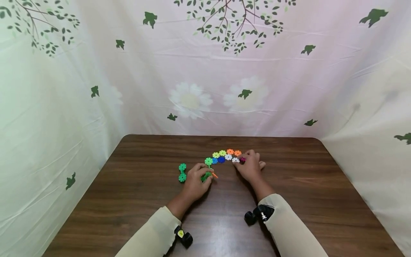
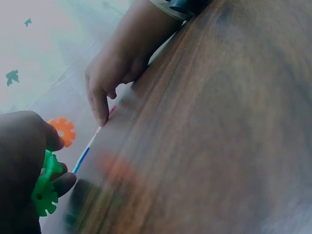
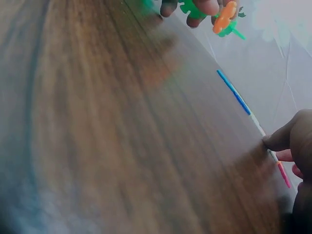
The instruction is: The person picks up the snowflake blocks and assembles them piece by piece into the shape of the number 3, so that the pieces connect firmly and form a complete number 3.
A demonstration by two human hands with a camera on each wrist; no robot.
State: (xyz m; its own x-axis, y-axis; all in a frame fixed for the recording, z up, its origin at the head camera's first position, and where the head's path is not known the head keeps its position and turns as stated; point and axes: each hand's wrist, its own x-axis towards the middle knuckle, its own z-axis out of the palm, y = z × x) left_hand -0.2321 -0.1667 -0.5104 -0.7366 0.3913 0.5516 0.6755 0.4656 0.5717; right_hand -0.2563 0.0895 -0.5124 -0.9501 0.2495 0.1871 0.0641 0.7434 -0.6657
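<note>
My left hand (image 1: pixel 194 181) pinches joined green notched flower discs (image 1: pixel 206 176). Beside its fingertips an orange disc (image 2: pixel 63 131) stands on edge, joined to the green ones as far as I can tell. Past that hand lies an arched double row of flat discs: light green (image 1: pixel 208 161), yellow (image 1: pixel 222 153) and orange (image 1: pixel 230 151) behind, blue (image 1: pixel 221 160) and white (image 1: pixel 228 157) in front. At the row's right end my right hand (image 1: pixel 251 167) grips a white disc (image 1: pixel 236 160) between thumb and fingers. A magenta disc (image 1: pixel 243 159) is partly hidden under those fingers.
Two joined green discs (image 1: pixel 182 177) lie left of my left hand. Brown wooden table (image 1: pixel 128 214) spreads around the pieces, its far edge close behind the row. A printed cloth (image 1: pixel 205 71) hangs behind and on both sides. Each wrist carries a small black camera (image 1: pixel 187 240).
</note>
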